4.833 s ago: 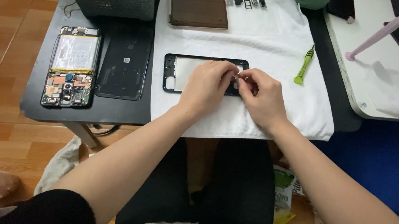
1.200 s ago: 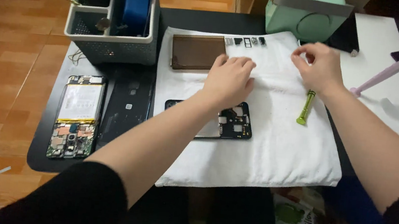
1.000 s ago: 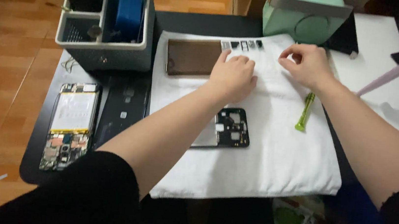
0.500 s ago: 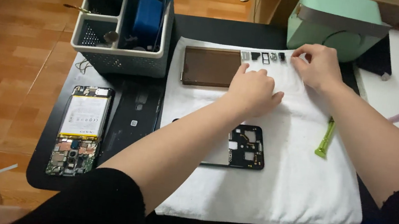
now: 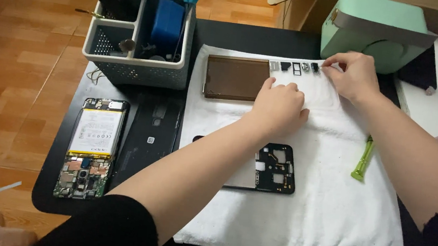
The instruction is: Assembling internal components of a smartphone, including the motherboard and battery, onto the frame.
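My left hand (image 5: 280,108) rests palm down on the white towel (image 5: 328,216), fingers curled, just right of a brown phone screen panel (image 5: 234,77). My right hand (image 5: 351,73) pinches at the far edge of the towel, beside a row of several small dark phone parts (image 5: 294,67); whether a part is between its fingertips I cannot tell. A black phone mid-frame (image 5: 274,169) lies on the towel under my left forearm, partly hidden.
A grey organiser basket (image 5: 137,49) with tools stands at the back left. An opened phone with its battery showing (image 5: 92,145) and a black back cover (image 5: 149,137) lie on the dark mat. A green screwdriver (image 5: 362,160) lies at the right, a mint-green box (image 5: 375,25) behind.
Both hands left the mid-frame and moved to the far edge of the towel. The right hand went to the row of small parts; the left settled beside the screen panel.
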